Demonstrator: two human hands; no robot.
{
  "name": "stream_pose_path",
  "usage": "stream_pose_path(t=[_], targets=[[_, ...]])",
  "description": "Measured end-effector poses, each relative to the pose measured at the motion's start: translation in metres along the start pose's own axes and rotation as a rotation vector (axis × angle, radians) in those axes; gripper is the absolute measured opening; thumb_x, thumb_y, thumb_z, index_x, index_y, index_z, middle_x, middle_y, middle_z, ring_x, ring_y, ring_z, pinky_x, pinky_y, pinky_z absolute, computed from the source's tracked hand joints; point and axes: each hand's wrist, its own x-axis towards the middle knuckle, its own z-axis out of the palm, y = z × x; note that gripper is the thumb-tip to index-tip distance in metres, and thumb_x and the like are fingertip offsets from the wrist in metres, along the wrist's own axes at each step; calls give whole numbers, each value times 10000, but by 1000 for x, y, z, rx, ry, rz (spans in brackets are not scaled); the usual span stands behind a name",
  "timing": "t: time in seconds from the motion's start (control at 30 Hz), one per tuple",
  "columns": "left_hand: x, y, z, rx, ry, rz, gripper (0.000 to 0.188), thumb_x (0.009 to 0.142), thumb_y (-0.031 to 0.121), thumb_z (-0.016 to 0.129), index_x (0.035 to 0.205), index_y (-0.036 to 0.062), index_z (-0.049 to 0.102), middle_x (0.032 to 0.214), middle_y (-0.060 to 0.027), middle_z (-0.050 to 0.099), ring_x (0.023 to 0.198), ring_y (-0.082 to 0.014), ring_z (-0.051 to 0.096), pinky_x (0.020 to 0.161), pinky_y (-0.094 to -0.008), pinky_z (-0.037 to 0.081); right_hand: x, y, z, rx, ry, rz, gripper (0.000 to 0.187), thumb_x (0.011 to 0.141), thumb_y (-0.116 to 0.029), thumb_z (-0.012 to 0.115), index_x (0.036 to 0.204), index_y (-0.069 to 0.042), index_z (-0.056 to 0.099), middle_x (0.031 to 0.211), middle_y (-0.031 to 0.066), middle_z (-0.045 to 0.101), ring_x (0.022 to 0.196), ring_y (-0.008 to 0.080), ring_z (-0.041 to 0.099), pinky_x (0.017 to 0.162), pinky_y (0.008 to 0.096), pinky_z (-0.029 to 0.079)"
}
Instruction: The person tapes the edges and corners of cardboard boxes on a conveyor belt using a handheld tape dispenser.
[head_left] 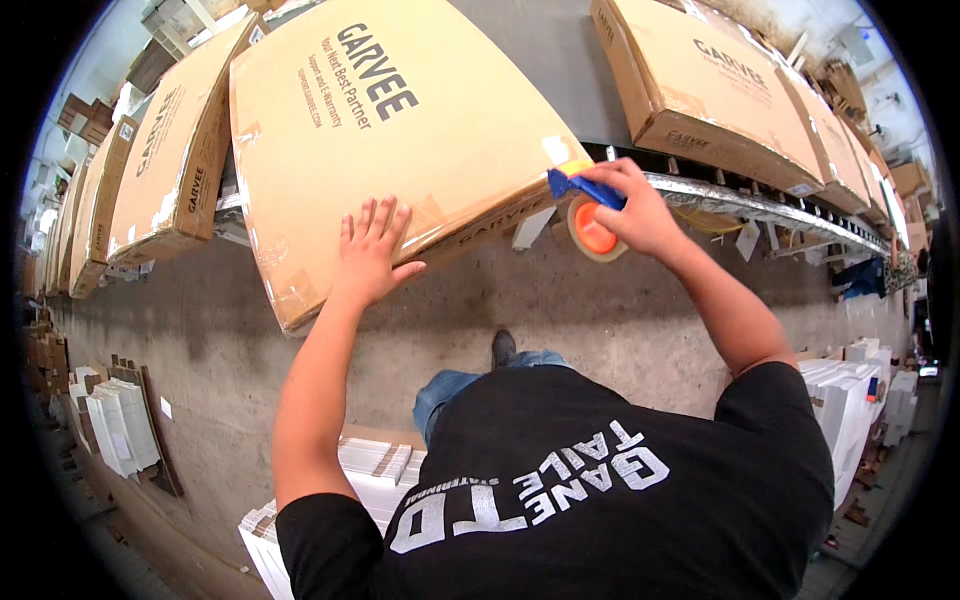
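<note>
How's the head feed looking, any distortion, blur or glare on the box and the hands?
Head view: strong fisheye, so the conveyor rail bows and the corners go black. The box is evenly lit and sharp, with no glare on it. The left hand lies flat on the box, crisp. The right hand grips the tape dispenser, slightly soft. A mild sheen shows on the rail, and the far rim looks washed out.
</note>
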Motion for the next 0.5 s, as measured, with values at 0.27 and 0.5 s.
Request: stream_pose_path(t=[0.27,0.5], targets=[[-1,-13,5,-93,215,215,530,944,429,627,1400,174,537,1547,-39,426,1463,-300,330,1187,-558,240,-24,-18,5,39,69,87,500,748,-184,635,1235,-75,662,1229,145,568,1149,307,588,998,378,471],[2,-20,14,-210,284,360,450,821,223,662,1248,121,565,1456,-71,493,1404,-285,416,1159,-554,304,-92,10,60,319,90,356,515,754,-144,638,1261,-59,662,1237,151,577,1108,261,602,974,358,479]])
